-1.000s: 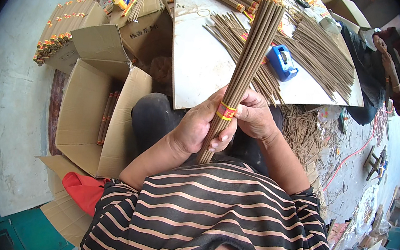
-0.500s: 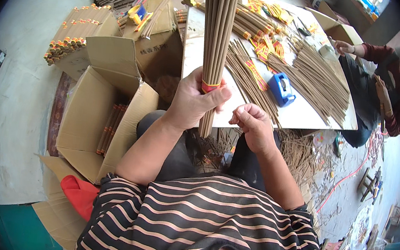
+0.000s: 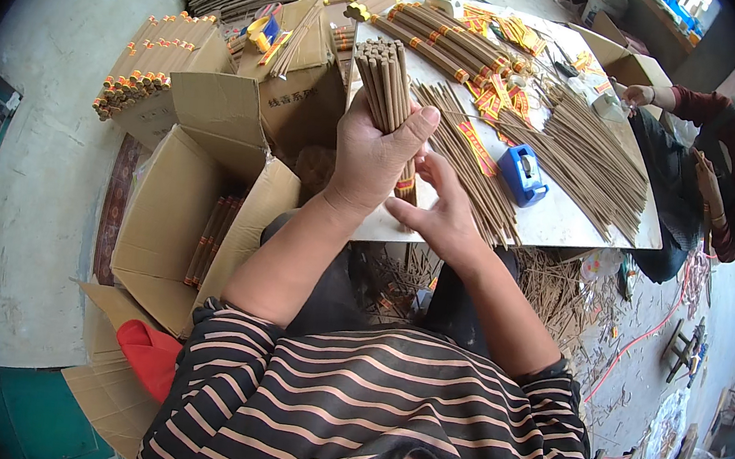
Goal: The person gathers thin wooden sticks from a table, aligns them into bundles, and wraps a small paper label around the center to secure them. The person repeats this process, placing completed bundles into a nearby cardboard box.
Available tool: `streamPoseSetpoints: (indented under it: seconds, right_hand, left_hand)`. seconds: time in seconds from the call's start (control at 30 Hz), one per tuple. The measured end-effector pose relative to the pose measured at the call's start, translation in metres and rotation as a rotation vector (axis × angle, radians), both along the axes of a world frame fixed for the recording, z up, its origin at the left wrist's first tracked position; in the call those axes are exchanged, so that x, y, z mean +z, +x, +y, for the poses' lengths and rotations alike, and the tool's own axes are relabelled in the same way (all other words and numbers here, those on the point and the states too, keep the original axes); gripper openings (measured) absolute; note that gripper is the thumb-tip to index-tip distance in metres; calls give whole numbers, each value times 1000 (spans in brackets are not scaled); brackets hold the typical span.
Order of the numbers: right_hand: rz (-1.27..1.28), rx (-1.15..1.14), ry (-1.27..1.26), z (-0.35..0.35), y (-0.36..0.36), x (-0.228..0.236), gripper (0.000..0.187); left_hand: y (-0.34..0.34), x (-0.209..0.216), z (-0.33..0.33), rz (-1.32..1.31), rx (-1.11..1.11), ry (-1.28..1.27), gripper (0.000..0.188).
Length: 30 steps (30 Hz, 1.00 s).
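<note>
While brown sticks (image 3: 391, 87) are gripped in the curled fingers of the left hand (image 3: 371, 157), the right hand (image 3: 446, 220) is held beside them, fingers half open, contact unclear.

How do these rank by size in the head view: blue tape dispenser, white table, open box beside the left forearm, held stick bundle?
Largest to smallest:
White table
Open box
Stick bundle, partly hidden by the left hand
Blue tape dispenser
</note>
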State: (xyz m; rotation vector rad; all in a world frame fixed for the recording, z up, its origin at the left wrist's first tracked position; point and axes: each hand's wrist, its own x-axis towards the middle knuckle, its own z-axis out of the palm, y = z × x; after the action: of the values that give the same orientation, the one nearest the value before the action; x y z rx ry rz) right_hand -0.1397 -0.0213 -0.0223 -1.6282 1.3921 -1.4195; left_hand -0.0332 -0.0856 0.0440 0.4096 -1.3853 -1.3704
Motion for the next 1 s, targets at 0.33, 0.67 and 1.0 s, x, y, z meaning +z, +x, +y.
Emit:
streamPoseSetpoints:
  seconds: [0.33,0.67,1.0]
  right_hand:
    - [-286,378,562,24,11,52,31]
    - [-325,405,563,40,23,51,30]
    - [-46,326,319,-12,1,44,38]
  left_hand:
    - [29,32,-15,301,-484,325,19]
    - [37,54,2,347,-492,308,22]
    - [14,74,11,6,-137,-143,24]
